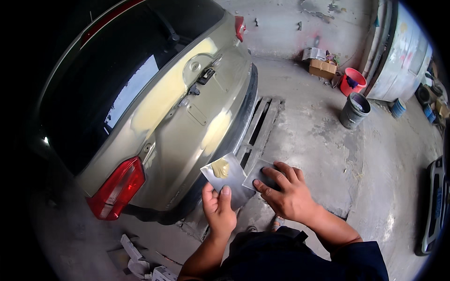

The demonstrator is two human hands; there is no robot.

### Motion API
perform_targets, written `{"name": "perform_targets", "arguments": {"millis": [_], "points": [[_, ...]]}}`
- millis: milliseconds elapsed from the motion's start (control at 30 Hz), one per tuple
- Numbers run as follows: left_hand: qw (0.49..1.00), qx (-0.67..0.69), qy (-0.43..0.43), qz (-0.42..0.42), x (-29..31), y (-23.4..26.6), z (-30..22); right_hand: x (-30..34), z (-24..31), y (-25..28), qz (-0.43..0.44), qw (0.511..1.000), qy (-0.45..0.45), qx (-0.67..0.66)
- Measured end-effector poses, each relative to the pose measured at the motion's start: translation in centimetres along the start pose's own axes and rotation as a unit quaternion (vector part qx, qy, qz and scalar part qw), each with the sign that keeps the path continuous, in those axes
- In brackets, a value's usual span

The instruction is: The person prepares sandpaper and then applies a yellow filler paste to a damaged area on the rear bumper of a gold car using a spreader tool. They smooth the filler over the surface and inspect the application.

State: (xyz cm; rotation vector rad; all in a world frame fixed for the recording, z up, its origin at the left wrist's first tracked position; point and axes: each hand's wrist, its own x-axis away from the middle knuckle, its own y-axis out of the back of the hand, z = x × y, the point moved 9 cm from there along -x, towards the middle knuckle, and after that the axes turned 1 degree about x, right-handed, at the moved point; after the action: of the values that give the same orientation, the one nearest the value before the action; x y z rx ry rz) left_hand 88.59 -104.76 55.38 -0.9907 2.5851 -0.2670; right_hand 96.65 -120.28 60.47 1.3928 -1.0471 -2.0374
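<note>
My left hand point(218, 207) holds a shiny metal plate point(234, 180) by its lower edge, thumb on top. A blob of yellowish filler putty point(220, 167) sits on the plate's upper left. My right hand point(283, 189) grips a smaller flat metal spreader point(258, 172), whose edge rests against the plate's right side. Both hands are just behind the rear of a gold-green car point(187, 140). The car's tailgate bears pale yellow filler patches point(161, 96) and a red tail light point(117, 189).
A slatted floor drain point(262, 124) runs behind the car's bumper. On the concrete floor at the back right stand a grey bucket point(354, 110), a red tub point(352, 81) and a cardboard box point(322, 69). A detached car part point(436, 210) lies at the right edge. Scrap pieces point(136, 260) lie at the lower left.
</note>
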Motion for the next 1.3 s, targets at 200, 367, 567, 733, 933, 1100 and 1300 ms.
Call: {"name": "perform_targets", "arguments": {"millis": [200, 367, 567, 733, 933, 1100, 1300], "points": [[0.998, -0.019, -0.003, -0.063, -0.6, 2.9, -0.8, -3.0, -1.6, -0.9, -0.02, 0.996, -0.004, -0.091], [0.996, 0.0, 0.028, -0.082, -1.0, 5.4, -0.5, -6.3, 2.9, -2.8, -0.034, 0.989, 0.053, -0.133], [0.997, 0.008, 0.054, -0.064, -2.5, 9.2, -1.0, -9.6, 7.3, -6.6, -0.024, 0.989, 0.076, -0.121], [0.986, -0.149, -0.059, -0.048, -5.2, 14.1, -3.8, -11.5, 9.1, -11.0, 0.016, 0.984, 0.083, -0.157], [0.978, -0.148, -0.127, -0.072, -7.3, 20.6, -6.5, -15.0, 7.5, -13.5, 0.001, 0.951, -0.026, -0.307], [0.993, 0.056, -0.033, -0.099, -7.4, 24.6, -4.9, -19.8, 8.1, -13.7, 0.009, 0.987, -0.011, -0.161], [0.987, 0.069, 0.019, -0.144, -5.0, 27.5, -2.8, -26.1, 11.7, -14.1, -0.021, 0.996, 0.051, -0.064]]}}
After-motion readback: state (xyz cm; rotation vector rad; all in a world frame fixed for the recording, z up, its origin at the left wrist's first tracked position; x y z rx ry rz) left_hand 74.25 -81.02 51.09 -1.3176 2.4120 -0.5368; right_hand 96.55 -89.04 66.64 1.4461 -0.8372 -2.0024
